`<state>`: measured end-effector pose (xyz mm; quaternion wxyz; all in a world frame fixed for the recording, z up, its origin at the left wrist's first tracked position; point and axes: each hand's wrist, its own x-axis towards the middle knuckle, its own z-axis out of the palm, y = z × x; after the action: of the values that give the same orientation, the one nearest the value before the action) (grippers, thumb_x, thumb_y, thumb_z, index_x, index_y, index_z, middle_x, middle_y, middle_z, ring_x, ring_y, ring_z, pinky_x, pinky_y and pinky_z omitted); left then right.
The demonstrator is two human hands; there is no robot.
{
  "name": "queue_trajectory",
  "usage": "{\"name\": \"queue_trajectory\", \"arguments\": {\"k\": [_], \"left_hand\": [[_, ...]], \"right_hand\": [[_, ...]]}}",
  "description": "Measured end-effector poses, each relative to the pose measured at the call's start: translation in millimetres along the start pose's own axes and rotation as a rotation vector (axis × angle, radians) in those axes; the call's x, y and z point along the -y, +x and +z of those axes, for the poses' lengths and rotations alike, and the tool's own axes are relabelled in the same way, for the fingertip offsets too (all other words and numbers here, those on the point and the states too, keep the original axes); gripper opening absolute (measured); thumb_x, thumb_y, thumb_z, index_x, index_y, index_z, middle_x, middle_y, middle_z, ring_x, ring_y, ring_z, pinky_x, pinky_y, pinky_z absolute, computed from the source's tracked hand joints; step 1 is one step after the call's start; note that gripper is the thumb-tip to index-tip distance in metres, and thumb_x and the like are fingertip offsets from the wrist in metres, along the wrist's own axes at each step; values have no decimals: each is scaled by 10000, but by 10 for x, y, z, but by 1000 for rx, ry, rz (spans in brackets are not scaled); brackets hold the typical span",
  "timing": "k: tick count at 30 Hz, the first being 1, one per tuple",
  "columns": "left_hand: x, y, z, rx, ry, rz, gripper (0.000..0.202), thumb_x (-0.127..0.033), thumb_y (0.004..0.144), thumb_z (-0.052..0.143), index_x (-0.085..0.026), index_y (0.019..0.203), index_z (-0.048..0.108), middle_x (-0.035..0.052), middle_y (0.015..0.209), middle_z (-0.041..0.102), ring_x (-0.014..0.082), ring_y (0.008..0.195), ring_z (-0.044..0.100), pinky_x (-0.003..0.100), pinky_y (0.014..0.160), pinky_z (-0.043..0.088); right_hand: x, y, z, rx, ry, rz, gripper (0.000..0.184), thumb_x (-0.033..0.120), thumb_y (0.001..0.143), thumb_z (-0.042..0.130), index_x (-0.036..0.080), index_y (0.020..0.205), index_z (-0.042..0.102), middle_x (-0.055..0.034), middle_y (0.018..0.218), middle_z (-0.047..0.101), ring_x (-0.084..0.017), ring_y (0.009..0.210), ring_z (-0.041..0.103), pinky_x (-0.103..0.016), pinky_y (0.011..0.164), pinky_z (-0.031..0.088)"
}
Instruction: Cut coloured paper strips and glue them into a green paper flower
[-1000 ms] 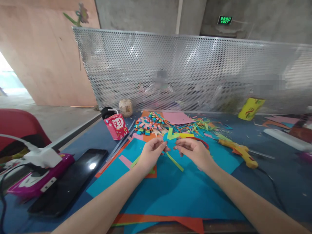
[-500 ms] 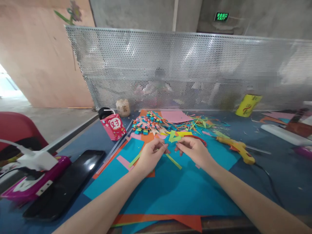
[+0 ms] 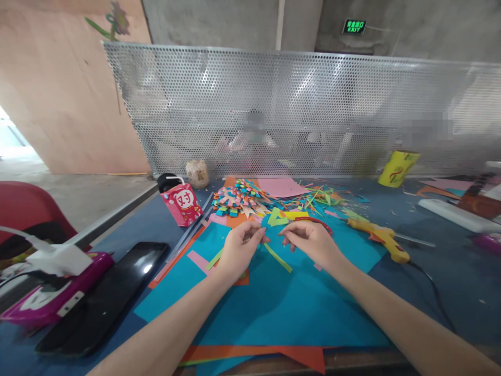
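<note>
Looking across from here, I see orange paper (image 3: pixel 254 352) along the near edge of the desk (image 3: pixel 469 277), then a broad blue sheet (image 3: pixel 293 313) that seems to leave moving room. A phone (image 3: pixel 105 297) bounds it on the left, a glue gun (image 3: pixel 381 237) on the right. Over the sheet, apart, are the left hand (image 3: pixel 241 248) and right hand (image 3: pixel 313 243), each grip with thumb and fingers drawn together; I can't tell whether either pinches anything. A green strip (image 3: pixel 278 259) lies just beside the left fingertips, a bent green strip (image 3: pixel 278 221) just beyond the gap. Farther back, a bunch of paper loops (image 3: pixel 238 197) looks well advanced, scraps (image 3: pixel 326 198) beside it; I'd judge the strips and blue sheet are work left. A metal screen (image 3: pixel 235 94) bounds the far side.
</note>
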<state>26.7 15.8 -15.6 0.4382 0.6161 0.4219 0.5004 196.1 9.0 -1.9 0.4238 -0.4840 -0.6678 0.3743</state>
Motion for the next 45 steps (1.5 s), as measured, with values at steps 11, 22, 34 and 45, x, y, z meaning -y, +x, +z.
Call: {"name": "queue_trajectory", "arguments": {"k": [11,22,34,45], "left_hand": [[-21,8,-12,-113,-175,-147,214,-350,667,609,-149,687,536,-6,575,622,83,564,553,177,534,400],[-88,-5,-80,-203,-202,-120,127,-283,600,560,-176,572,499,-51,506,433,86,504,430,197,499,338],[-118,-76,-147,-194,740,316,237,-352,754,482,-223,913,601,59,974,628,253,971,505,410,855,295],[-94,-98,-18,68,249,381,304,-298,733,574,-189,1017,567,74,998,646,180,907,592,286,757,454]], "right_hand": [[-56,62,-86,-135,146,11,147,252,620,627,160,723,580,1,661,610,-96,537,553,-229,525,462],[-127,146,-246,-256,251,-30,191,281,616,649,176,749,559,-1,693,612,-128,610,600,-286,622,498],[-12,76,-161,-9,399,-84,299,193,639,661,188,892,501,-42,960,600,-136,768,623,-303,757,490],[161,-64,-61,180,405,-73,303,156,673,626,211,926,468,8,834,643,-127,787,635,-287,743,512]]}}
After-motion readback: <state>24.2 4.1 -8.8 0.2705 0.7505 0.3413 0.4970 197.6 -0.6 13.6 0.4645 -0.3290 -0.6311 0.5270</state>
